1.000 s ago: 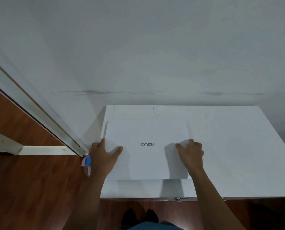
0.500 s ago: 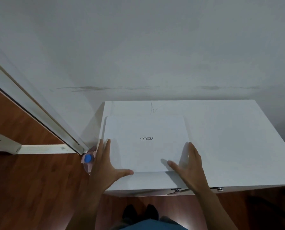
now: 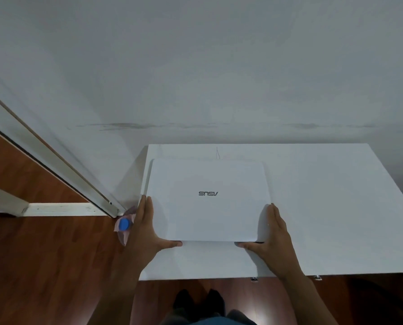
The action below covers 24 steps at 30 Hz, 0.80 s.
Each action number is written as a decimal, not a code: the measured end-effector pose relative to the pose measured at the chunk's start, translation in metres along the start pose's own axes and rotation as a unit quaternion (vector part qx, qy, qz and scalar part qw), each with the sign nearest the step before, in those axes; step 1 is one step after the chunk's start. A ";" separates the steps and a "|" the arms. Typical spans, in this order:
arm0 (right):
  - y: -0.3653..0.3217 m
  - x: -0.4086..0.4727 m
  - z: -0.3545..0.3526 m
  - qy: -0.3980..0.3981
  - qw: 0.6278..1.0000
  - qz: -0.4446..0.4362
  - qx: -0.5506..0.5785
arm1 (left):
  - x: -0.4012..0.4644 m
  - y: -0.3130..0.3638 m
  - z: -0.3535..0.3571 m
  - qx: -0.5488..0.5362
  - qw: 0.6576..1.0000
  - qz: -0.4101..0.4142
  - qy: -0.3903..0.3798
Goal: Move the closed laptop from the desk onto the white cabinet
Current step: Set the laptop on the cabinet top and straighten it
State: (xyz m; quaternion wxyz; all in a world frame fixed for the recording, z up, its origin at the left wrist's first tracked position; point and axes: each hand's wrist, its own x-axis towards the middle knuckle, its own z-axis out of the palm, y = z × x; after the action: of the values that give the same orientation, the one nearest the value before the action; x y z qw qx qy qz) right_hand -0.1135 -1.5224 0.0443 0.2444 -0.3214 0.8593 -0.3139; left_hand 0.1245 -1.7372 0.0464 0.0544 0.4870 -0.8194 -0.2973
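Nearest you, at 6 o'clock, your dark shoes (image 3: 199, 301) stand on the reddish wooden floor (image 3: 43, 266), just short of the white cabinet (image 3: 336, 219).

Above them, your left hand (image 3: 146, 233) lies flat and open along the left edge of the closed laptop (image 3: 207, 200), fingers stretched toward 12 o'clock and thumb hooked across the laptop's near edge. Your right hand (image 3: 274, 235) mirrors it on the right edge, also open, palm against the side and thumb pointing inward under the near edge. Neither hand is closed around the laptop; they frame it from both sides.

The laptop rests flat on the cabinet top, lid shut, its logo reading upside down from where you stand. It sits toward the cabinet's left end, with a strip of bare white surface between its near edge and the cabinet's front edge.

At 9 o'clock from your left hand, a small blue cap (image 3: 124, 224) on something pink lies on the floor, just beside the cabinet's left side.

Farther out at 10 o'clock, a white door frame (image 3: 55, 160) runs diagonally, and the plain white wall (image 3: 195, 66) fills everything beyond the cabinet at 12 o'clock.
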 end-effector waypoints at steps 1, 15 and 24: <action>-0.002 0.006 0.001 0.001 1.000 0.000 0.001 | 0.007 0.000 -0.002 -0.006 1.000 0.001 0.000; -0.024 0.090 0.000 0.013 1.000 -0.013 -0.004 | 0.078 0.008 -0.013 -0.043 0.999 0.004 0.009; -0.024 0.102 0.002 0.020 1.000 -0.007 -0.010 | 0.092 0.009 -0.013 -0.042 0.999 0.013 0.012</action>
State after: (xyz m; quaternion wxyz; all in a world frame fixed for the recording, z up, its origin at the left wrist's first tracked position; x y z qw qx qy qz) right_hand -0.1713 -1.6090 0.0372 0.2214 -0.3236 0.8650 -0.3132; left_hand 0.0750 -1.8168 0.0435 0.0878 0.4774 -0.8117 -0.3248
